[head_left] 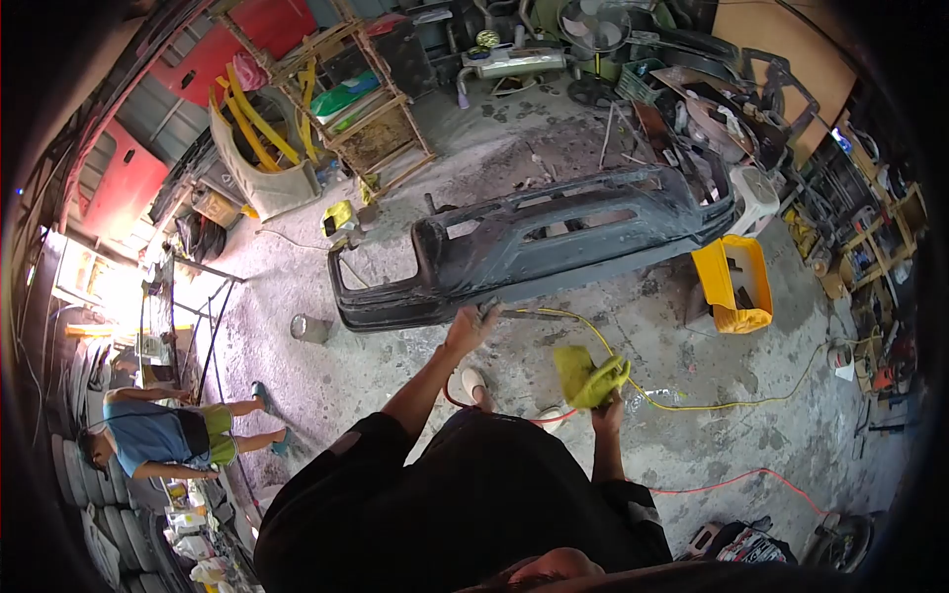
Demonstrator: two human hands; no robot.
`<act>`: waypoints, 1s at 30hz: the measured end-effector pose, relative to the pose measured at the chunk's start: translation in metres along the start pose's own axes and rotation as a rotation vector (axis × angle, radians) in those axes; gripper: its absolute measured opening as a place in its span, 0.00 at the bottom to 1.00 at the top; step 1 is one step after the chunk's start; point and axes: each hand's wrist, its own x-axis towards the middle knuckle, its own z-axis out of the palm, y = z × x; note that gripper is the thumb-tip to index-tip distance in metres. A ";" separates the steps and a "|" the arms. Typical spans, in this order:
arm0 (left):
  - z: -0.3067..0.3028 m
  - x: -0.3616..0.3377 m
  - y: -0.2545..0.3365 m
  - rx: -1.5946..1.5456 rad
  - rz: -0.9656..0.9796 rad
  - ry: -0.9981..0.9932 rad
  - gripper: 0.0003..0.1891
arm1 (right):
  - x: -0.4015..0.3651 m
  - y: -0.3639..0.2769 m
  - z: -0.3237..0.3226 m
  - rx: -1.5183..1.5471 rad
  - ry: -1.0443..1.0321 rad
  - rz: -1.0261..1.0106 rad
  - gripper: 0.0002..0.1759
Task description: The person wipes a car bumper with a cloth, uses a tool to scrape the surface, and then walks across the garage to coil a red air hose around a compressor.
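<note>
My left hand (473,331) is closed at the lower edge of a dark grey car bumper (583,247), its fingers around a slim dark tool (534,314) that points right; I cannot tell what kind it is. The bumper lies across the floor, dusty and scuffed, with several openings in it. Lower right, my right hand (607,410) grips a yellow-green cloth (585,376), bunched at one end and hanging loose at the other. Below my left forearm, a red hose (556,418) passes close to my body.
A yellow hose (692,406) winds over the concrete floor beside a yellow crate (732,287). Left of the bumper stands a metal can (308,328). Another person (168,430) is at the far left. A wooden rack (366,119) and a fan (595,30) stand behind.
</note>
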 end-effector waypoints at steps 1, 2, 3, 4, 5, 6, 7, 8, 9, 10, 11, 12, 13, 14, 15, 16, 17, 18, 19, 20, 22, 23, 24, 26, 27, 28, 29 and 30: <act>-0.005 0.008 -0.012 0.148 -0.080 0.019 0.25 | 0.004 0.002 -0.030 -0.010 -0.003 0.027 0.25; -0.007 0.014 -0.023 0.150 -0.088 0.027 0.25 | -0.008 0.001 -0.039 -0.080 0.073 0.003 0.25; -0.008 0.018 -0.034 0.071 -0.074 0.061 0.26 | -0.012 0.002 -0.054 -0.084 0.068 0.012 0.25; -0.009 0.021 -0.045 -0.009 -0.060 0.095 0.27 | -0.014 0.002 -0.070 -0.098 0.186 0.042 0.25; -0.009 0.025 -0.057 -0.008 -0.066 0.101 0.27 | -0.019 0.004 -0.081 -0.112 0.306 0.071 0.25; -0.009 0.026 -0.070 0.002 -0.065 0.115 0.27 | -0.027 0.006 -0.088 -0.118 0.304 0.078 0.25; -0.011 0.024 -0.075 0.011 -0.064 0.128 0.28 | -0.034 0.007 -0.095 -0.179 0.310 0.032 0.25; -0.013 0.021 -0.080 0.008 -0.069 0.130 0.28 | -0.041 0.007 -0.101 -0.239 0.316 -0.017 0.24; -0.018 0.017 -0.078 0.007 -0.092 0.181 0.30 | -0.045 0.010 -0.107 -0.242 0.316 -0.018 0.24; -0.020 0.014 -0.081 0.006 -0.113 0.230 0.32 | -0.048 0.013 -0.111 -0.252 0.318 -0.027 0.23; -0.023 0.012 -0.084 0.002 -0.109 0.227 0.32 | -0.051 0.016 -0.115 -0.260 0.322 -0.038 0.22; -0.028 0.010 -0.083 0.027 -0.126 0.241 0.33 | -0.054 0.015 -0.113 -0.259 0.330 -0.013 0.17; -0.029 0.009 -0.080 0.052 -0.143 0.255 0.33 | -0.055 0.014 -0.110 -0.258 0.332 -0.020 0.17; -0.030 0.005 -0.077 -0.082 -0.247 0.168 0.34 | -0.055 0.015 -0.106 -0.241 0.376 0.014 0.14; -0.028 0.005 -0.072 -0.084 -0.242 0.166 0.34 | -0.053 0.017 -0.107 -0.222 0.419 0.047 0.11; -0.025 0.007 -0.066 -0.099 -0.233 0.118 0.33 | -0.049 0.021 -0.106 -0.211 0.442 0.027 0.09; -0.019 0.007 -0.059 -0.114 -0.223 0.068 0.32 | -0.045 0.020 -0.107 -0.209 0.447 0.017 0.09; -0.011 0.008 -0.051 -0.119 -0.216 0.064 0.32 | -0.027 0.025 -0.136 -0.207 0.314 0.047 0.11; -0.003 0.007 -0.043 0.002 -0.198 -0.022 0.30 | -0.024 0.022 -0.129 -0.205 0.178 0.079 0.15; 0.006 0.004 -0.035 0.127 -0.180 -0.106 0.28 | -0.018 0.023 -0.119 -0.221 0.131 0.057 0.17; 0.022 -0.018 0.017 -0.169 0.187 -0.122 0.28 | -0.018 0.017 -0.053 -0.232 0.132 0.047 0.18; 0.032 -0.024 0.030 -0.154 0.109 -0.304 0.29 | -0.015 0.013 -0.029 -0.243 0.138 0.040 0.19; 0.043 -0.031 0.040 -0.138 0.029 -0.484 0.30 | -0.006 0.011 -0.018 -0.243 0.134 0.039 0.19; 0.063 -0.054 0.059 -0.151 0.396 -0.449 0.30 | 0.015 0.014 -0.002 -0.102 -0.044 0.073 0.27; 0.074 -0.059 0.061 -0.147 0.394 -0.437 0.30 | 0.021 0.012 0.010 -0.105 -0.056 0.079 0.27; 0.082 -0.062 0.062 -0.069 0.324 -0.539 0.30 | 0.024 0.009 0.023 -0.074 -0.089 0.051 0.27; 0.085 -0.062 0.058 0.009 0.250 -0.642 0.30 | 0.024 0.007 0.035 -0.042 -0.120 0.025 0.26; 0.079 -0.061 0.061 0.012 0.245 -0.633 0.30 | 0.025 0.006 0.040 -0.021 -0.075 0.019 0.27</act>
